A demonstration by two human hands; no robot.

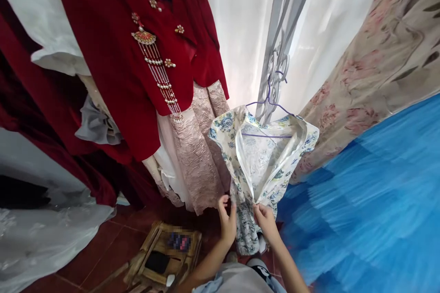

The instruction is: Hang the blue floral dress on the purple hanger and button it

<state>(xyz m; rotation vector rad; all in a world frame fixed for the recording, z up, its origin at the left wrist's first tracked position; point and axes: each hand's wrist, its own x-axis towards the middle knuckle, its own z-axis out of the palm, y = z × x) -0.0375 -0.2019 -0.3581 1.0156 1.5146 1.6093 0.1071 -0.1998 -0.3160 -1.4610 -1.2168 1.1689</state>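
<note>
A white sleeveless dress [229,161] with blue and green flowers hangs in front of me on a thin purple hanger [268,97]. Its front is parted in a deep V, edged with pale strips like a zipper [248,175]. At the bottom of the V, the thumb and finger of my right hand [266,220] are pinched on the zipper; the pull itself is hidden by the fingertips. My left hand [227,220] is beside the dress's left edge, fingers curved and apart, holding nothing.
On the left hang a dark red jacket [178,68] with a beaded tassel and a pink textured skirt [199,160]. A blue layered gown [371,192] and a floral beige garment [357,82] fill the right. A wooden stool [195,242] bearing small items stands low on the tiled floor.
</note>
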